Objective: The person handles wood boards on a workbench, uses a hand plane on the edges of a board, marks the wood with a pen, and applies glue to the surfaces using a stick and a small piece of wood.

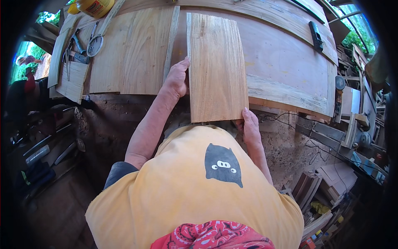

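A flat light-brown wooden board (217, 68) lies lengthwise in front of me, its near end just over the bench edge by my body. My left hand (179, 76) is closed on the board's left edge, about midway along, with the thumb on the side and the other fingers hidden. At the near right corner my right hand (250, 124) grips the same board, its thumb up along the edge and the fingers underneath. The board's far end rests over the workbench (282, 54).
Wide wooden panels (128, 50) cover the bench's left half. Left of them lie a hammer (78, 42) and a round-rimmed item (95, 45). A yellow tub (95, 6) stands at the back. A black hand plane (316, 36) sits far right. Wood offcuts (338, 178) pile at lower right.
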Demonstrator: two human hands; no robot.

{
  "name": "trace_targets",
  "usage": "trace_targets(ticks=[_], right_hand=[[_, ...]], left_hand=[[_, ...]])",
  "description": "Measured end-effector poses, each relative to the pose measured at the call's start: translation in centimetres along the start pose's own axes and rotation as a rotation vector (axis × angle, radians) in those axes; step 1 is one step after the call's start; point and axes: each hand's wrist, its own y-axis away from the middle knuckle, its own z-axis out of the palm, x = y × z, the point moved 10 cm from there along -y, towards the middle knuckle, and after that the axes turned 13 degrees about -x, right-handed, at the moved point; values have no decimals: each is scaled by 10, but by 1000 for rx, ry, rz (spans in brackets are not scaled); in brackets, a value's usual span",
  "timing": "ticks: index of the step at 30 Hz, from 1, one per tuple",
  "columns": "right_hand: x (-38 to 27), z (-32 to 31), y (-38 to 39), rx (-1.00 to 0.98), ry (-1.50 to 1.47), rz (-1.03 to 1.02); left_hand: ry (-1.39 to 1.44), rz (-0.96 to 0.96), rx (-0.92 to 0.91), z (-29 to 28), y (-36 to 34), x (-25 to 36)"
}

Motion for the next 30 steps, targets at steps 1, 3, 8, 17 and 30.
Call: trace_targets(ticks=[1, 3, 8, 17, 30], right_hand=[[-1, 0, 1, 8, 18, -11], [-1, 0, 1, -9, 23, -9], [-4, 3, 4, 6, 58, -8], [0, 4, 1, 5, 37, -13], [7, 58, -14, -377, -143, 38]], left_hand=[[-1, -3, -3, 1, -1, 1], [-4, -9, -32, 2, -1, 3], [-51, 6, -44, -7, -6, 5], [58, -8, -39, 7, 7, 10], [-227, 191, -312, 127, 11, 56]])
